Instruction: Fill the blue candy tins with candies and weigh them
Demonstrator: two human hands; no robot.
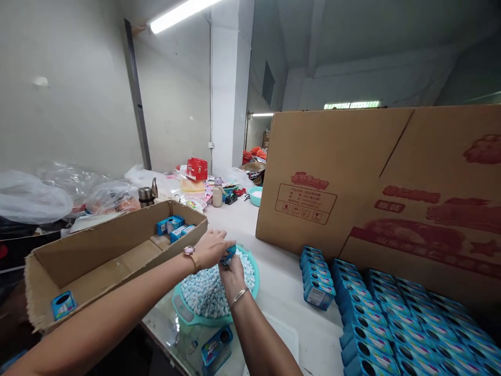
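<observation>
A gap over the desk [274, 271] separates the turquoise basin [256, 277] from the blue boxes [362, 324]; behind these, a large carton [352, 167] bars passage.

i'd call this a small packing workshop: rows of identical blue boxes [410, 325] stand before a big printed carton [336, 162], a basin [256, 275] is heaped with little pale pieces [207, 292], and a bare tube light [183, 15] glows by plain walls [70, 104].

Lit tube lamp [183, 14] overhead, left of a pale pillar [225, 83]. Plastic bags [31, 196] lie heaped by the wall [78, 99]; steel flask [146, 197] just right. Red box [197, 169] sits left of a cream bottle [217, 194]. Orange bundles [258, 152] farther back, possibly bags.
</observation>
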